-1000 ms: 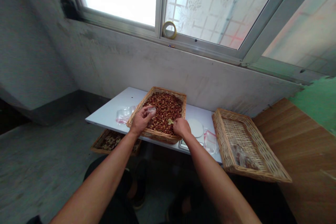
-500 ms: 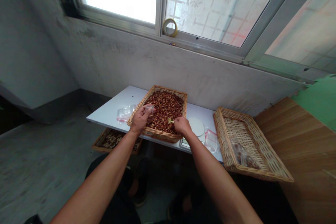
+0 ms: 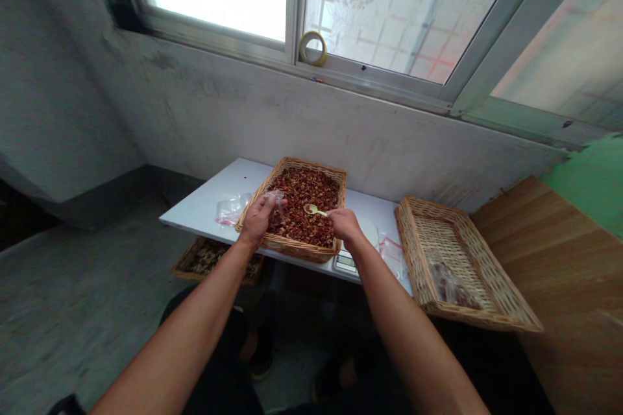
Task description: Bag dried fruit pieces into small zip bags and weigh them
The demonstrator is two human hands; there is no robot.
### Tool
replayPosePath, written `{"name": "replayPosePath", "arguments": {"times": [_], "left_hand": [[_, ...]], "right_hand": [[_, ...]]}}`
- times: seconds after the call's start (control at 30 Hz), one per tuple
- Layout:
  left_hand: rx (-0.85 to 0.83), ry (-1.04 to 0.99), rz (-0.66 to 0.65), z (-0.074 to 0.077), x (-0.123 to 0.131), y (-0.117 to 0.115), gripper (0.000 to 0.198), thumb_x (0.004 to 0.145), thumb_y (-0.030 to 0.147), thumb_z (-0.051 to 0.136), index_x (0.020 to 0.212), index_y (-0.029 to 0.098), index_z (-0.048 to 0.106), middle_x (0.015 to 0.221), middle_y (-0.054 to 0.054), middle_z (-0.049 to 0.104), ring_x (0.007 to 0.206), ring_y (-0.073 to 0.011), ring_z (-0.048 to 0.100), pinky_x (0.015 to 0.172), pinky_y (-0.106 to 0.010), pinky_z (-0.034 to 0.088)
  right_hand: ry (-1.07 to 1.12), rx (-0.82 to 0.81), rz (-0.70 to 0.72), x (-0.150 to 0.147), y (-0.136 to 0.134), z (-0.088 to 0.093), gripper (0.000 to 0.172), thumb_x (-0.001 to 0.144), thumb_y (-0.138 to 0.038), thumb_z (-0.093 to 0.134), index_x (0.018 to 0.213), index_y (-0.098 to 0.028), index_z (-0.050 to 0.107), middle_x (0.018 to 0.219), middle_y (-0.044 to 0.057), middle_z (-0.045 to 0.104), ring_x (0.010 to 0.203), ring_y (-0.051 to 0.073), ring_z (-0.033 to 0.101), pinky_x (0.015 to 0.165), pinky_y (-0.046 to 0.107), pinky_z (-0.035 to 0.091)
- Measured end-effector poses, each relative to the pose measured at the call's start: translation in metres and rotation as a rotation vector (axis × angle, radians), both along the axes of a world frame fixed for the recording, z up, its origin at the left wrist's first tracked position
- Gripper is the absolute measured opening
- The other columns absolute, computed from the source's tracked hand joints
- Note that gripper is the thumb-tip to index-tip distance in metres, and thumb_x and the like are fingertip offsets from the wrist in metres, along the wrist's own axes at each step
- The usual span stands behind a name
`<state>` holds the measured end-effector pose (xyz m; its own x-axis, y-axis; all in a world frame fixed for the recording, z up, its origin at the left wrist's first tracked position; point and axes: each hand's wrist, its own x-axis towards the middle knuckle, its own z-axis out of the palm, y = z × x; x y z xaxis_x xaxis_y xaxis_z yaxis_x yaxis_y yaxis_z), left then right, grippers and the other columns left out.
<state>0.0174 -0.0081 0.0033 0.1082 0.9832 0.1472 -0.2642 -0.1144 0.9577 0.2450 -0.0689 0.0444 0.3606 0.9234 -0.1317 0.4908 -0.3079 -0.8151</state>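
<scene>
A wicker basket point(image 3: 342, 185) on the white table holds a layer of small reddish-brown dried pieces point(image 3: 304, 185), whose exact kind I cannot make out. Over the basket's left side, my left hand point(image 3: 257, 217) is closed on a clear plastic bag point(image 3: 276, 207) with some brown pieces showing in it. My right hand point(image 3: 344, 225) grips the handle of a pale yellow spoon point(image 3: 311, 209) above the pieces. The spoon's bowl points left, toward the bag. Partly behind my right wrist is a white kitchen scale point(image 3: 346, 260).
Flat clear bags lie on the table point(image 3: 204, 204), left of the basket and right of the scale. At the right, another wicker basket point(image 3: 406, 253) holds filled bags point(image 3: 452, 285). A lower basket point(image 3: 185, 264) sits under the table. A tape roll point(image 3: 313, 48) stands on the windowsill.
My right hand has lifted slightly up and away, and the spoon's bowl now shows above the pieces. My left hand has shifted slightly left with the bag.
</scene>
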Motion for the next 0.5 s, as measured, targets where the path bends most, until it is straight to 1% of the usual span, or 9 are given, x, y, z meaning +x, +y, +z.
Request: {"name": "replayPosePath", "arguments": {"times": [0.13,0.23,0.3,0.37,0.43,0.5], "left_hand": [[-0.01,-0.008,-0.027,0.001,0.0,-0.001,0.064,0.086,0.064,0.063,0.129,0.017,0.06,0.105,-0.011,0.076,0.087,-0.0224,0.072,0.062,-0.029,0.059],[-0.005,0.037,-0.036,-0.001,0.001,0.001,0.063,0.083,0.06,0.069,0.128,0.017,0.06,0.107,-0.011,0.075,0.093,-0.0226,0.072,0.07,-0.03,0.059],[0.035,0.092,-0.048,-0.004,0.002,0.002,0.064,0.078,0.056,0.076,0.127,0.016,0.061,0.109,-0.011,0.075,0.1,-0.0232,0.071,0.081,-0.033,0.058],[0.082,0.147,-0.059,-0.007,0.003,0.003,0.066,0.075,0.052,0.08,0.127,0.016,0.061,0.111,-0.011,0.074,0.103,-0.0239,0.07,0.091,-0.037,0.056],[0.115,0.181,-0.064,-0.01,0.004,0.004,0.067,0.074,0.05,0.082,0.128,0.016,0.061,0.114,-0.012,0.074,0.105,-0.0246,0.07,0.097,-0.04,0.054],[0.138,0.201,-0.063,-0.011,0.005,0.004,0.068,0.072,0.048,0.083,0.128,0.016,0.061,0.116,-0.013,0.074,0.107,-0.0251,0.07,0.1,-0.042,0.052]], "right_hand": [[0.224,0.064,-0.005,-0.006,-0.001,0.016,0.032,0.079,-0.031,0.058,0.092,-0.012,0.079,0.053,-0.003,0.057,0.046,0.009,0.045,0.046,0.019,0.033],[0.264,0.094,0.013,-0.011,0.001,0.026,0.033,0.08,-0.032,0.056,0.093,-0.012,0.079,0.052,-0.004,0.054,0.044,0.009,0.041,0.045,0.019,0.032],[0.235,0.124,0.023,-0.014,0.003,0.03,0.034,0.081,-0.032,0.055,0.094,-0.012,0.079,0.053,-0.003,0.055,0.045,0.009,0.043,0.046,0.019,0.033],[0.178,0.153,0.037,-0.015,0.004,0.033,0.034,0.083,-0.032,0.055,0.096,-0.012,0.079,0.057,-0.002,0.059,0.049,0.01,0.047,0.049,0.02,0.036],[0.105,0.173,0.058,-0.016,0.005,0.036,0.033,0.085,-0.032,0.055,0.097,-0.013,0.079,0.062,0.0,0.064,0.054,0.011,0.052,0.054,0.02,0.039],[0.022,0.192,0.081,-0.017,0.003,0.039,0.032,0.087,-0.032,0.054,0.098,-0.015,0.08,0.068,0.001,0.068,0.061,0.012,0.057,0.058,0.02,0.041]]}}
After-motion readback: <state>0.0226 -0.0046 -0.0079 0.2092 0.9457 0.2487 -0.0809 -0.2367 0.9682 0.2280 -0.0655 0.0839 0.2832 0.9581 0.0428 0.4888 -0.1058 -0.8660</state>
